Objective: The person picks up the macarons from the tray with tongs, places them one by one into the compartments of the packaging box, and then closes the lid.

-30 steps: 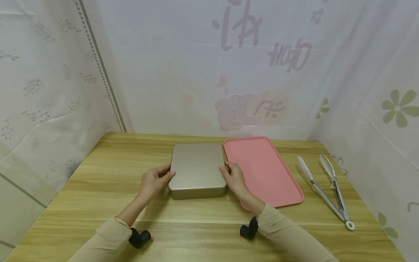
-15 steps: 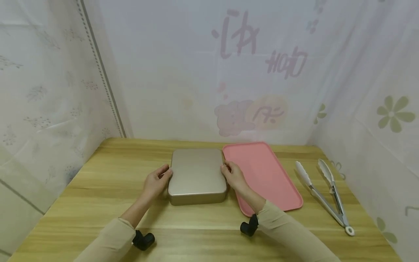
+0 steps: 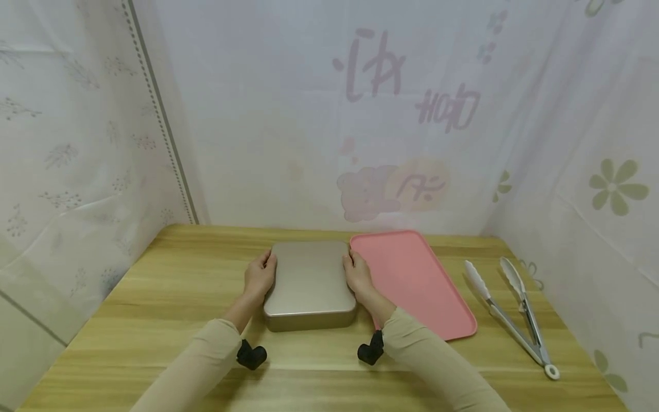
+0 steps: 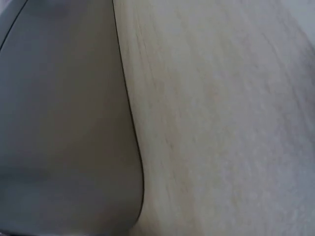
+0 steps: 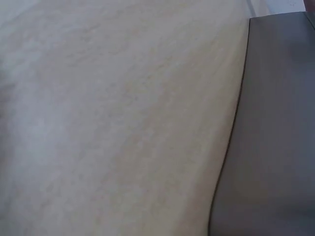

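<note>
A rectangular champagne-coloured metal box [image 3: 311, 280] with rounded corners lies flat on the wooden table. My left hand [image 3: 259, 276] grips its left side, thumb along the upper edge and fingers down against the wall. On the opposite side my right hand [image 3: 358, 272] holds the box likewise, its thumb at the top edge. The lower parts of the fingers are hidden. In the left wrist view the smooth side of the box [image 4: 69, 128] fills the left; in the right wrist view the box wall [image 5: 270, 128] stands at the right. Neither hand shows in the wrist views.
A pink tray [image 3: 417, 286] lies right of the box, close beside my right hand. Farther right, metal tongs [image 3: 515, 320] with white tips lie spread apart. The wooden table [image 3: 180, 297] ends at printed curtains [image 3: 257, 143] behind and at both sides.
Both hands have slid forward along the box's sides, the left hand and forearm also inward. The left hand loosened at the edge half a second ago and now grips again. The view has tilted up slightly.
</note>
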Available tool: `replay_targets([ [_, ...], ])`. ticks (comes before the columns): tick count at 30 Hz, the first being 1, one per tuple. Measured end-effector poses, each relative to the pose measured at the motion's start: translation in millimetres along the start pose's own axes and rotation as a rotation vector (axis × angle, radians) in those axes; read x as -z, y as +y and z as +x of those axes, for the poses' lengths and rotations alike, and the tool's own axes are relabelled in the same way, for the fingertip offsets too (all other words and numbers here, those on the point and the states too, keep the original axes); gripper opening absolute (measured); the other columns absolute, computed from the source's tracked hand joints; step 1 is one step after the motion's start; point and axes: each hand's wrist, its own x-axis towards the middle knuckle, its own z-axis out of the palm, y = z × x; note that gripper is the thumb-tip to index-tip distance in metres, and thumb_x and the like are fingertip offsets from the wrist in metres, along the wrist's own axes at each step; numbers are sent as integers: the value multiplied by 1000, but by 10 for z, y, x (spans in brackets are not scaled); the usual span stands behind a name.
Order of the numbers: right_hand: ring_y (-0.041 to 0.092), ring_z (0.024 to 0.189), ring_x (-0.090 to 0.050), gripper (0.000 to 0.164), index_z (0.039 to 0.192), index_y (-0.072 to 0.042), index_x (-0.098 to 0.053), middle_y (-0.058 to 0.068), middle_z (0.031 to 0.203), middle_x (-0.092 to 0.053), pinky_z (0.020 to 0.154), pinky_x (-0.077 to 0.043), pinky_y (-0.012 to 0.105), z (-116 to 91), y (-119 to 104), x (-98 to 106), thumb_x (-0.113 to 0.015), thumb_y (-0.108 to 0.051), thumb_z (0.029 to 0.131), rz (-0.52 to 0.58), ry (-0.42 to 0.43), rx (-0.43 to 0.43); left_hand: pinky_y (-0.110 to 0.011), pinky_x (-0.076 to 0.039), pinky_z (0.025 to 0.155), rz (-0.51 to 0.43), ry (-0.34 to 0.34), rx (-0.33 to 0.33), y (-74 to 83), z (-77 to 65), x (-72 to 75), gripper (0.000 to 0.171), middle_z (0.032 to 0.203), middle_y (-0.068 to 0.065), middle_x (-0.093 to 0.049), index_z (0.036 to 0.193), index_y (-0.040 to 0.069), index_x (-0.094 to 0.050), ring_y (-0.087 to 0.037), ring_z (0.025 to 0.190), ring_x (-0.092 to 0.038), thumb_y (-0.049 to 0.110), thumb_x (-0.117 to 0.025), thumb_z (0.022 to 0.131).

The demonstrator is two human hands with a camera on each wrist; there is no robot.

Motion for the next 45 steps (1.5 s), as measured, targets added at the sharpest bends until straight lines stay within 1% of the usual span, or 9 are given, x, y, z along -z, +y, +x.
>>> replay_targets([
  [7,39,125,-46,41,133,12,-45,29,131,-51,105,-38,48,-24,40,-15,-42,-13,100,-8,3,-2,-47,-36,107,85,53,-52,-54,0,-27,46,135,-27,-47,138,-8,-42,-40,128,-43,20,-40,101],
  [11,39,129,-42,43,134,13,-42,29,135,-47,108,-34,48,-27,47,-17,-42,-13,100,-1,6,-1,-47,-37,106,95,62,-46,-70,-8,-31,46,135,-26,-49,138,-6,-43,-39,127,-44,21,-41,101],
  [16,38,128,-43,43,134,13,-43,29,134,-48,107,-36,47,-32,50,-26,-43,-12,99,21,14,-2,-47,-36,107,92,77,-38,-86,-10,-34,46,135,-24,-49,138,-4,-44,-38,128,-44,22,-41,101],
  [21,37,125,-46,42,133,13,-45,28,131,-51,105,-38,47,-37,49,-32,-44,-12,99,34,22,-10,-46,-37,106,69,95,-34,-90,-10,-42,45,134,-24,-50,137,-4,-46,-38,127,-45,21,-43,100],
  [27,37,124,-48,42,132,11,-47,27,130,-52,104,-40,46,-23,58,-36,-46,-13,99,41,34,-24,-44,-37,106,32,101,-5,-107,5,-48,44,134,-23,-51,136,-2,-48,-35,126,-46,23,-45,100],
  [33,35,122,-50,41,134,9,-47,26,130,-54,103,-42,45,5,76,-44,-46,-14,99,74,30,-52,-42,-34,109,-8,98,27,-88,15,-44,44,137,-20,-49,136,0,-48,-33,130,-43,23,-46,99],
  [39,34,121,-51,42,134,9,-46,25,129,-54,102,-42,45,12,70,-47,-46,-14,99,108,31,-69,-42,-34,109,-23,107,32,-75,35,-40,43,136,-20,-50,135,0,-50,-33,129,-44,23,-47,99],
  [45,34,122,-50,42,135,8,-46,25,130,-53,103,-42,45,5,65,-40,-45,-14,99,146,25,-88,-42,-37,107,-55,86,52,-84,41,-37,43,137,-19,-49,135,1,-50,-32,129,-44,24,-47,99],
])
